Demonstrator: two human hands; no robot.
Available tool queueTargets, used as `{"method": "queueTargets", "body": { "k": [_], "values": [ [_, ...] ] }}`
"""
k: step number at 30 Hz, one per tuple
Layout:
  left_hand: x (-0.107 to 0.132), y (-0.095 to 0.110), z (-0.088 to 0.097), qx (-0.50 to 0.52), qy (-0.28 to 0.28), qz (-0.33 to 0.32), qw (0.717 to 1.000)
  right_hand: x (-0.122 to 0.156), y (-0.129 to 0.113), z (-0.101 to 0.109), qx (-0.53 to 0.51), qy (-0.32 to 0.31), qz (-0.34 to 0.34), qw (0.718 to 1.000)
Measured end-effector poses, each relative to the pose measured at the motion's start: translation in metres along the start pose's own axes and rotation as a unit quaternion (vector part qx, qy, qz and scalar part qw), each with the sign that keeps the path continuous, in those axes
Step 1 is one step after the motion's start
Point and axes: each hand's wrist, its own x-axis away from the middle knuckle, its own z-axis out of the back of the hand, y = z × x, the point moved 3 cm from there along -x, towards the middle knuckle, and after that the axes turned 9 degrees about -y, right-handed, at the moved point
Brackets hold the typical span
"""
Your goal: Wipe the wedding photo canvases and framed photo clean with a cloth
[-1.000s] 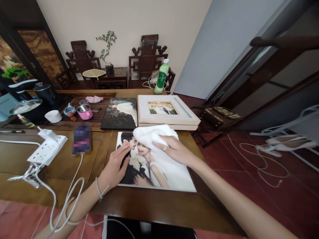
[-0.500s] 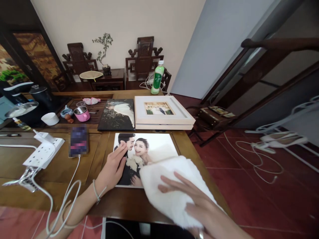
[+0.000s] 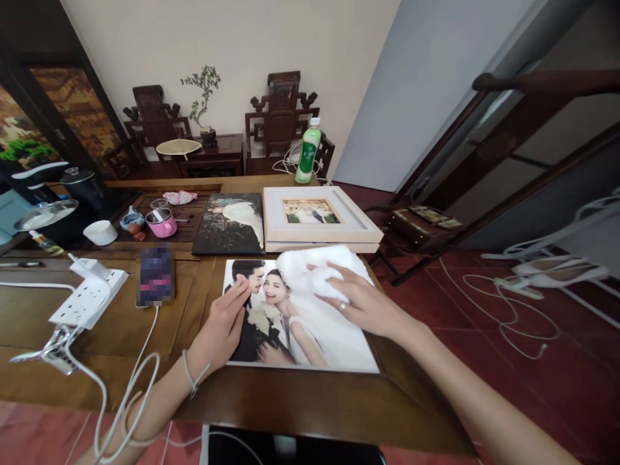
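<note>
The white cloth [image 3: 314, 258] has moved farther from the table's [image 3: 300, 400] front edge, so work seems now on the far part of the photo print [image 3: 271, 323], near the right edge. The right hand [image 3: 363, 298] half-curls around the cloth; the left hand [image 3: 220, 323] lies flat, gripping nothing.

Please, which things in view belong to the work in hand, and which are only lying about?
In the work:
white cloth, in the right hand
photo panel, under the cloth and the left hand

Apparently just lying about:
power strip
green bottle
pink mug
white cup
framed picture and dark picture, untouched; whether they belong is unclear
</note>
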Motion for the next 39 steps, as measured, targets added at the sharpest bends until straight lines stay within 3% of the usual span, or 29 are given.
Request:
{"method": "queueTargets", "body": {
  "k": [5, 9, 14, 17, 20, 25, 31, 35, 39],
  "values": [
    [0.0, 0.0, 0.0, -0.004, -0.008, 0.004, 1.0, -0.004, -0.003, -0.005, 0.004, 0.016, 0.022, 1.0],
    [0.0, 0.001, 0.0, -0.006, -0.005, 0.004, 1.0, 0.026, -0.037, -0.012, -0.004, 0.016, 0.074, 0.997],
    [0.0, 0.003, 0.001, -0.007, -0.002, 0.003, 1.0, 0.074, -0.087, -0.019, 0.008, -0.03, 0.112, 0.993],
    [0.0, 0.003, 0.001, -0.013, 0.001, 0.001, 1.0, 0.085, -0.105, -0.02, 0.02, -0.055, 0.134, 0.989],
    [0.001, 0.002, 0.001, -0.013, 0.002, -0.002, 1.0, 0.076, -0.104, -0.018, 0.009, -0.064, 0.131, 0.989],
    [0.001, 0.0, 0.0, -0.008, 0.007, -0.007, 1.0, 0.025, -0.074, -0.011, 0.011, -0.05, 0.079, 0.996],
    [0.001, 0.001, 0.001, -0.01, 0.004, -0.007, 1.0, -0.03, -0.05, -0.012, 0.108, -0.034, 0.047, 0.992],
    [0.0, 0.002, 0.001, -0.012, 0.0, -0.004, 1.0, -0.03, -0.058, -0.025, 0.154, -0.042, 0.046, 0.986],
    [0.0, 0.003, 0.001, -0.017, 0.004, -0.004, 1.0, 0.003, -0.082, -0.039, 0.153, -0.032, 0.077, 0.985]
  ]
}}
